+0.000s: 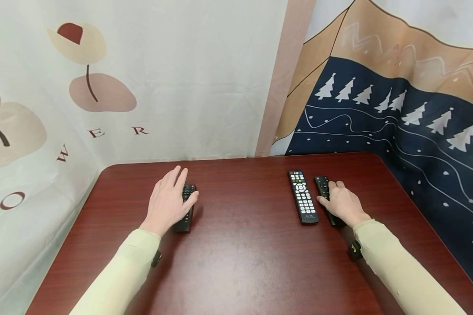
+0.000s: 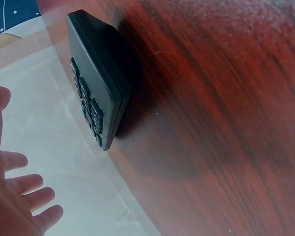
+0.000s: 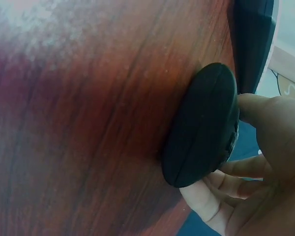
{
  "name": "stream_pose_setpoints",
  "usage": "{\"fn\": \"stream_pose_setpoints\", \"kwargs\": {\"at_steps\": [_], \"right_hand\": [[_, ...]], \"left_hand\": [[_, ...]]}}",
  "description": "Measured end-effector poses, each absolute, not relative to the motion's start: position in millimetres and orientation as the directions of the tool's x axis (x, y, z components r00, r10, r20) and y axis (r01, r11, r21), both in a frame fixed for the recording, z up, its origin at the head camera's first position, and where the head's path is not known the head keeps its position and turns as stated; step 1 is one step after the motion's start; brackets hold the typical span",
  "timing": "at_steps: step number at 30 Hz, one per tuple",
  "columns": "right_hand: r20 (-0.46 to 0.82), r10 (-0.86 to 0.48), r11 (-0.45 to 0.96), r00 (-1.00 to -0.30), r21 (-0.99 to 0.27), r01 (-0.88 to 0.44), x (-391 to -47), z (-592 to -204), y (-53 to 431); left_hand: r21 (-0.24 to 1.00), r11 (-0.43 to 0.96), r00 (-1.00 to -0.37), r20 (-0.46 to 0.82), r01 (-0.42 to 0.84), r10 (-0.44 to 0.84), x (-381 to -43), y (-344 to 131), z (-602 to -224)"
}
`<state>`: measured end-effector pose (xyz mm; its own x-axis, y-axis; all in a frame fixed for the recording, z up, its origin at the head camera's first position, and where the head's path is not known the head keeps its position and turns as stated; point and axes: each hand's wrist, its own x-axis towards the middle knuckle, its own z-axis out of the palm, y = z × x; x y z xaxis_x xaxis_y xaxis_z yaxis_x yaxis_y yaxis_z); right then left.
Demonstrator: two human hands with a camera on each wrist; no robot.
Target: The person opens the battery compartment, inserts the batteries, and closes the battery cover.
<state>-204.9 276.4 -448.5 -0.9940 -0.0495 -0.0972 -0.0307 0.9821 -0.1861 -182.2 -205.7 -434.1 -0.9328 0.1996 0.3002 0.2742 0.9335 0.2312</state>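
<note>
Three black remote controls lie on the brown table. My left hand (image 1: 168,203) is over the left remote (image 1: 184,223), partly covering it, with its fingers extended and thumb out to the side. In the left wrist view, a gap shows between the hand (image 2: 14,191) and that remote (image 2: 96,73). My right hand (image 1: 344,204) grips the rightmost remote (image 1: 322,186), thumb at its left edge and fingers along its right. The right wrist view shows the thumb and a finger at opposite sides of this remote (image 3: 201,128). Beside it is the middle remote (image 1: 302,197), with white buttons.
The brown table (image 1: 236,262) has a rounded far edge against a white curtain (image 1: 201,87) with printed flowers and letters. On the right hangs a dark blue and tan cloth (image 1: 378,118) with white trees. Each wrist wears a small dark device below a pale sleeve.
</note>
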Motion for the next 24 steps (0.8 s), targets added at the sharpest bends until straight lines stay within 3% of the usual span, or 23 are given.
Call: {"fn": "stream_pose_setpoints", "kwargs": {"at_steps": [9,24], "right_hand": [[0.001,-0.069,0.974,-0.998,-0.216,-0.067,-203.6,-443.9,274.3],[0.339,-0.231,0.899,-0.912,-0.283,-0.333,-212.4,-429.8,245.7]], "left_hand": [[0.227,0.937,-0.938,0.288,0.264,0.194,-187.0,-207.3,-436.1],[0.196,0.949,-0.942,0.278,0.246,0.187,-197.3,-210.0,-436.6]]}}
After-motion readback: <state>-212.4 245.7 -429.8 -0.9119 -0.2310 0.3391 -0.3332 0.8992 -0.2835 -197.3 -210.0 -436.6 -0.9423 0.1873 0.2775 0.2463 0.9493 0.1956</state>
